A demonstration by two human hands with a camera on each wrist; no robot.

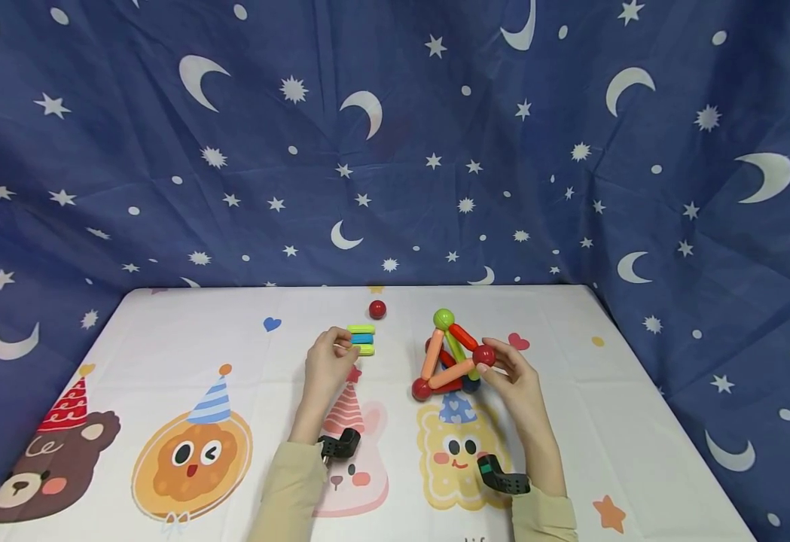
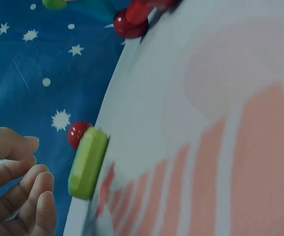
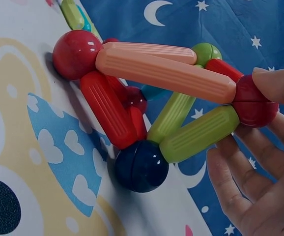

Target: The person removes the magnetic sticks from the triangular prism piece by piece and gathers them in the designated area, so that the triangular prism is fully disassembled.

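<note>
My right hand [image 1: 517, 380] pinches a red ball [image 1: 483, 355] at one corner of a frame built from rods and balls. In that frame, orange rods [image 1: 451, 374], red rods and green rods join a lime-green ball [image 1: 443, 318], a dark blue ball [image 3: 142, 166] and other red balls [image 3: 76, 54]. My left hand [image 1: 327, 365] is beside a short row of loose rods, one blue [image 1: 362, 339] between two green ones [image 2: 88, 163]. Its fingers are loosely bent, with nothing held in the left wrist view.
A loose red ball [image 1: 377, 309] lies behind the rods, towards the table's far edge. The white tablecloth [image 1: 184, 354] has cartoon prints. A dark blue curtain [image 1: 395, 188] with moons and stars hangs behind and at both sides.
</note>
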